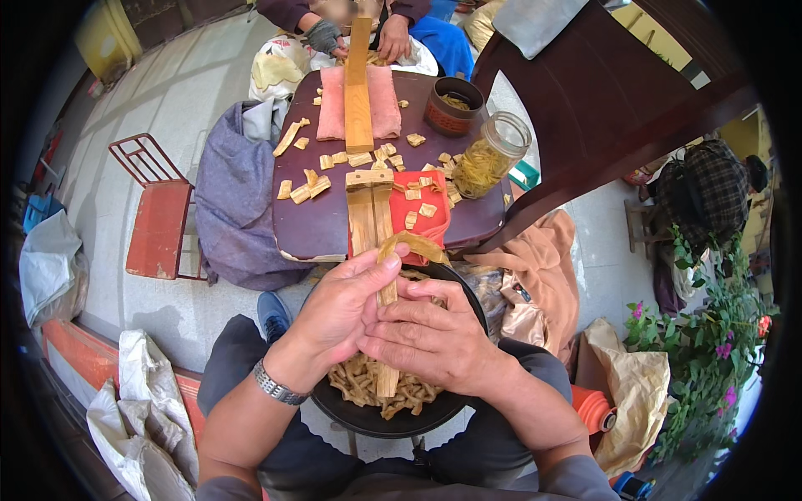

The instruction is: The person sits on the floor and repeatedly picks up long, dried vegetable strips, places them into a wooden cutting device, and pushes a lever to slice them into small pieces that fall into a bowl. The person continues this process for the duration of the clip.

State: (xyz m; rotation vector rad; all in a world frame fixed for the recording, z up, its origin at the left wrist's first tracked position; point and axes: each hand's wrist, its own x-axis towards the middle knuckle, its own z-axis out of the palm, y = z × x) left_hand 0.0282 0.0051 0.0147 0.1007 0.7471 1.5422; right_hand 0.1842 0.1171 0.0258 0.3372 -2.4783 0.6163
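A pale, curved, translucent strip (416,244) is pinched between the thumb and fingers of my left hand (341,307), which has a metal watch (279,385) at the wrist. My right hand (432,335) lies against it with curled fingers; whether they hold anything is hidden. Beneath both hands runs the narrow end (387,379) of a slotted wooden board (369,216), whose wide end, with a crosspiece, rests on the table. Below, a black round basin (388,429) sits between my knees, filled with twisted brownish dried pieces (357,382).
The dark table (307,225) bears scattered pale chips, a red cloth (432,219), a glass jar (492,156) of yellowish strips and a brown pot (454,106). Another wooden board (358,119) lies on a pink towel (332,113) before a co-worker (395,37). A dark chair (583,94) leans in at right.
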